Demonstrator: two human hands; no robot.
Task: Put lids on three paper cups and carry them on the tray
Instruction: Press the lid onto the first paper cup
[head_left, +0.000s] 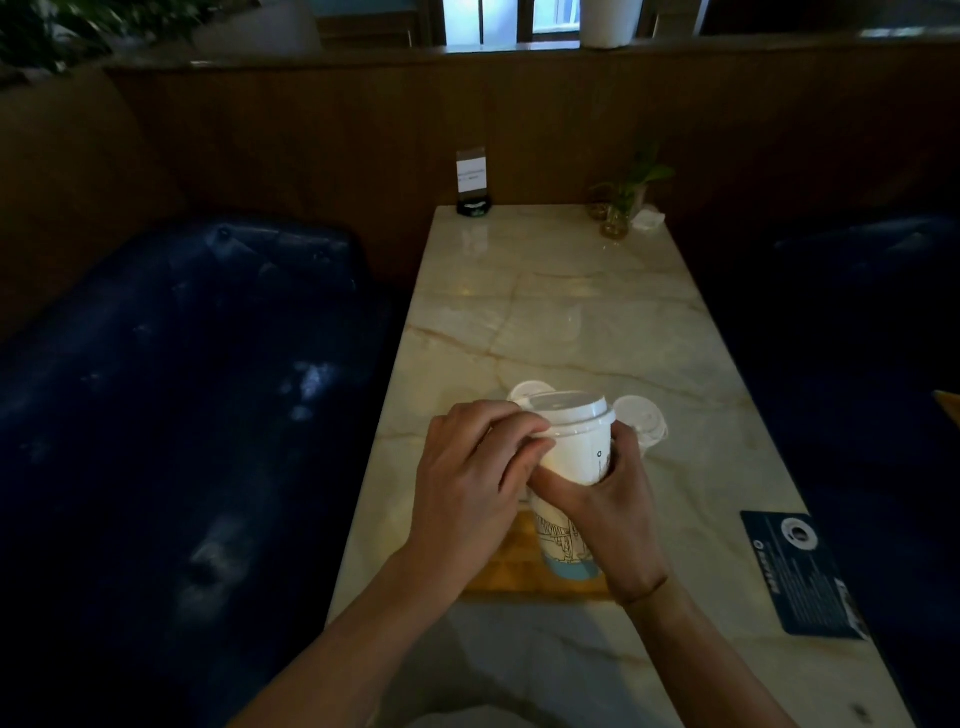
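A tall paper cup (569, 457) stands on a wooden tray (524, 577) near the front of the marble worktop (561, 312), tilted a little away from the camera, its printed blue base on the tray. A white lid (566, 413) sits on its rim. The right hand (623, 514) grips the cup's middle from the right side: its thumb lies across the near face of the cup wall and its fingers (621, 441) curl round the far right side, so the cup wall is clamped between thumb and fingers. The left hand (478, 467) is at the cup's upper left, its fingers (524, 431) bent and close together, the fingertips pinching the lid's edge just where it meets the cup rim, with the thumb tip touching the right thumb. Behind the held cup, two more white lids show, one (524, 392) peeking out at the left and one (641, 421) at the right; whether they sit on cups I cannot tell, as the hands and the cup hide what is below them. A dark printed card (800, 571) lies flat at the worktop's right edge, and a small plant in a glass jar (621, 208) and a card stand (472, 182) are at the far end.
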